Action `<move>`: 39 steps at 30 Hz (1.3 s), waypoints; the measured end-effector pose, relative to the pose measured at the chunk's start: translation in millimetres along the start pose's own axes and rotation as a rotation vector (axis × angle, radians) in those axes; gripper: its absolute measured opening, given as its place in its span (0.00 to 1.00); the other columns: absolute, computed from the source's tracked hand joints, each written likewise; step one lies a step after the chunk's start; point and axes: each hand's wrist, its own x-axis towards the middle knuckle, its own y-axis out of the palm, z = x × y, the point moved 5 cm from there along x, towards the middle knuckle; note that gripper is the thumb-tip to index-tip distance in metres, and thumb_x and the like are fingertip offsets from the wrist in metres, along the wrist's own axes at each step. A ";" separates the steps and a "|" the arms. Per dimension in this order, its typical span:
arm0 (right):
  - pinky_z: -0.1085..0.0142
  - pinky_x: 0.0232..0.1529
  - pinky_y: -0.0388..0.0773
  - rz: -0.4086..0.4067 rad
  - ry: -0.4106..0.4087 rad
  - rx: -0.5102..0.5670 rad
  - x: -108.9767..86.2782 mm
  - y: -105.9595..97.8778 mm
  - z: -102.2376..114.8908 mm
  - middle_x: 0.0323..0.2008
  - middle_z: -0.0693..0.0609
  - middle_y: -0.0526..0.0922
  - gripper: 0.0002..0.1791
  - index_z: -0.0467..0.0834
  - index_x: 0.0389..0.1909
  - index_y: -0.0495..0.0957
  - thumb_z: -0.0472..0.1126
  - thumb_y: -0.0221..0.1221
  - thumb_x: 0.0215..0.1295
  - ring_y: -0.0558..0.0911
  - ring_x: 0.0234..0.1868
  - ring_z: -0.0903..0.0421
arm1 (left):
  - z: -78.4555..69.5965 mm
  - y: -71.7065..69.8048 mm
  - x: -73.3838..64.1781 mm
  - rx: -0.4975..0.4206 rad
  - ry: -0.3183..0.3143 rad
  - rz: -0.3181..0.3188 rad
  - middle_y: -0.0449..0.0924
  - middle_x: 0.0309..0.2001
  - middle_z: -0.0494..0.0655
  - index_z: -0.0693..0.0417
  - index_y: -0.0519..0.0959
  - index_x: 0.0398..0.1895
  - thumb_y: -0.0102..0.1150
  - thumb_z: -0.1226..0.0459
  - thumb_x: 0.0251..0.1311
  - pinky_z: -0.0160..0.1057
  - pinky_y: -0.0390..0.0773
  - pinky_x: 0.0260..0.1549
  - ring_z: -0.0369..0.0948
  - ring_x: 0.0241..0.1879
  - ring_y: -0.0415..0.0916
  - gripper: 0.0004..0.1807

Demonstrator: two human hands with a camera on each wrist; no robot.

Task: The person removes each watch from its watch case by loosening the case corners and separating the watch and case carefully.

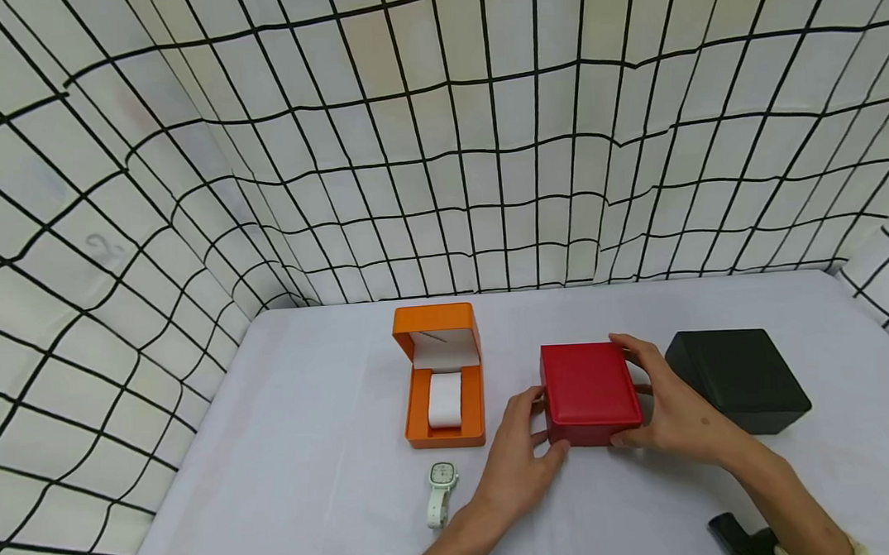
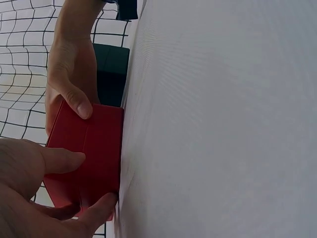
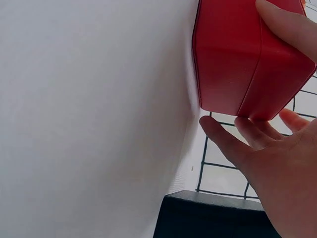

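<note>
Both hands hold a closed red box [image 1: 591,383] on the white table. My left hand [image 1: 514,465] grips its left side, with the thumb at the front lower corner. On the opposite side, my right hand [image 1: 670,408] has its thumb at the front corner and its fingers along the right side and back. A seam runs across the front of the red box [image 2: 101,148] in the left wrist view. Left of it stands an orange watch box [image 1: 444,439], lid raised, with a white cushion [image 1: 445,400] inside. A pale green wristwatch [image 1: 441,493] lies in front of that, beside my left forearm.
A closed black box [image 1: 747,380] stands right of the red one, close to my right hand and forearm. A dark object [image 1: 739,538] shows by my right wrist. White walls with a black grid [image 1: 446,153] enclose the table [image 1: 294,416] at the back and sides.
</note>
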 end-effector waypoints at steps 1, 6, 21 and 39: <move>0.37 0.55 0.83 -0.001 0.002 0.002 0.3 0.3 -0.2 0.72 0.37 0.64 0.69 0.41 0.80 0.50 0.38 0.83 0.39 0.65 0.71 0.33 | -0.2 0.0 0.2 -0.003 0.002 -0.004 0.67 0.72 0.53 0.56 0.61 0.77 0.66 0.70 0.66 0.37 0.83 0.59 0.51 0.72 0.71 0.38; 0.36 0.56 0.82 0.003 0.026 0.025 0.0 1.4 -1.9 0.71 0.37 0.65 0.66 0.39 0.78 0.51 0.38 0.83 0.40 0.65 0.71 0.31 | 0.0 -0.1 0.6 0.002 0.011 -0.026 0.67 0.73 0.52 0.55 0.61 0.78 0.67 0.69 0.66 0.41 0.81 0.63 0.51 0.72 0.70 0.40; 0.41 0.54 0.85 0.011 0.066 0.077 1.5 1.4 -4.7 0.72 0.36 0.64 0.65 0.40 0.78 0.52 0.38 0.83 0.41 0.65 0.72 0.30 | -0.5 1.1 4.9 -0.021 0.028 -0.038 0.65 0.76 0.53 0.53 0.54 0.82 0.68 0.71 0.64 0.42 0.82 0.61 0.53 0.75 0.68 0.46; 0.38 0.56 0.83 -0.018 0.098 0.047 -0.8 -5.3 -3.6 0.72 0.37 0.67 0.64 0.40 0.78 0.56 0.39 0.83 0.39 0.67 0.72 0.32 | 0.8 -3.4 10.5 -0.110 0.014 -0.073 0.74 0.71 0.48 0.48 0.66 0.77 0.75 0.74 0.55 0.39 0.85 0.54 0.49 0.71 0.75 0.46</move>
